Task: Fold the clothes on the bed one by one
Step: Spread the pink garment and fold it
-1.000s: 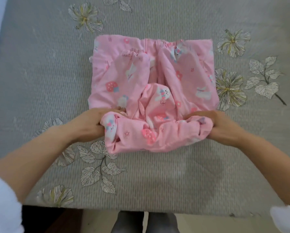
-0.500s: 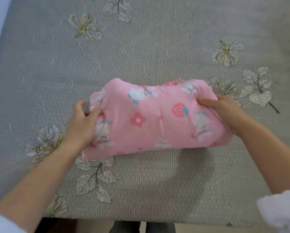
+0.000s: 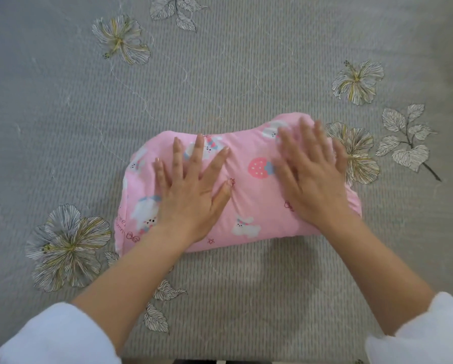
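1. Mostly grey quilted bedspread (image 3: 220,74) fills the view, ribbed stitching, embroidered flowers and leaves scattered over it.
2. Pink bunny-print garment (image 3: 249,203) lies on the bedspread at centre, a touch toward 3 o'clock. It is folded into a thick oblong bundle, long side running 9 to 3 o'clock, with the 3 o'clock end sitting higher in frame.
3. Two bare forearms come in from 7 and 5 o'clock. Left white sleeve (image 3: 54,337) is at the 7 o'clock corner, right white sleeve (image 3: 424,334) at the 5 o'clock corner.
4. Left hand (image 3: 191,195) lies palm down on the 9 o'clock half of the garment, fingers straight and spread, pointing to 12 o'clock, gripping nothing.
5. Right hand (image 3: 312,179) lies palm down on the 3 o'clock half, fingers spread and straight. It is motion-blurred, so fingertip contact is unclear.
6. Large flower (image 3: 67,248) sits at 8 o'clock, just beside the garment's corner.
7. Second flower (image 3: 356,153) at 3 o'clock is partly covered by the garment's end.
8. Leaf sprig (image 3: 406,143) is further out at 3 o'clock.
9. Strawberry print (image 3: 259,167) shows on the garment between the two hands.
10. White bunny print (image 3: 246,227) sits toward the 6 o'clock edge.
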